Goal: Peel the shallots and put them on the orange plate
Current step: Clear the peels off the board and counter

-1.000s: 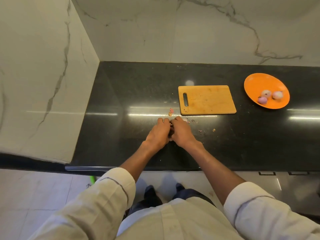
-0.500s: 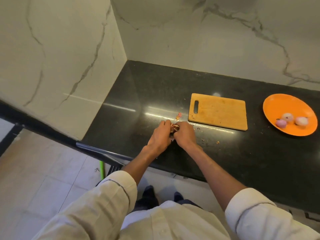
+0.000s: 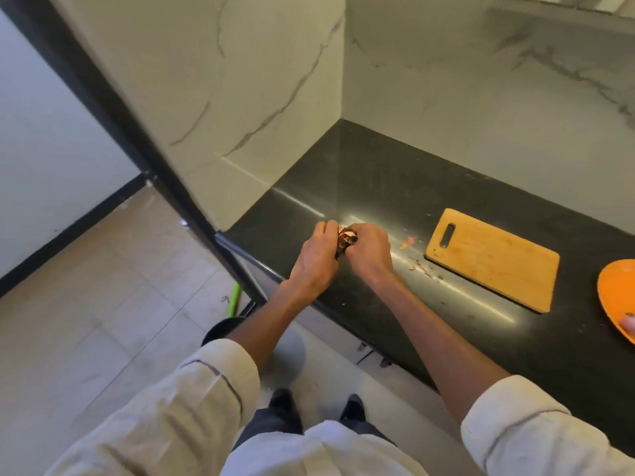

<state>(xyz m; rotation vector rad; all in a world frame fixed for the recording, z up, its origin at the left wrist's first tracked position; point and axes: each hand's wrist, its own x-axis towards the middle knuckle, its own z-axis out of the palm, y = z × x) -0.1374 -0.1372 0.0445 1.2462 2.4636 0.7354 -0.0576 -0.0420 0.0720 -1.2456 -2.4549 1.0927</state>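
Black countertop [image 3: 378, 187] runs into a marble corner. Your left hand [image 3: 316, 261] & right hand [image 3: 369, 250] meet w/ fingers curled round a bunch of shallot skins [image 3: 345, 240], left of the cutting board [image 3: 491, 257]. Skin scraps [image 3: 421, 266] lie beside the board's near-left corner. Orange plate [image 3: 613, 293] sits right of the board, cut off by the frame edge.

Both forearms reach forward, bare below rolled sleeves; the left hand [image 3: 314, 261] and right hand [image 3: 369, 254] meet knuckle to knuckle, fingers curled.
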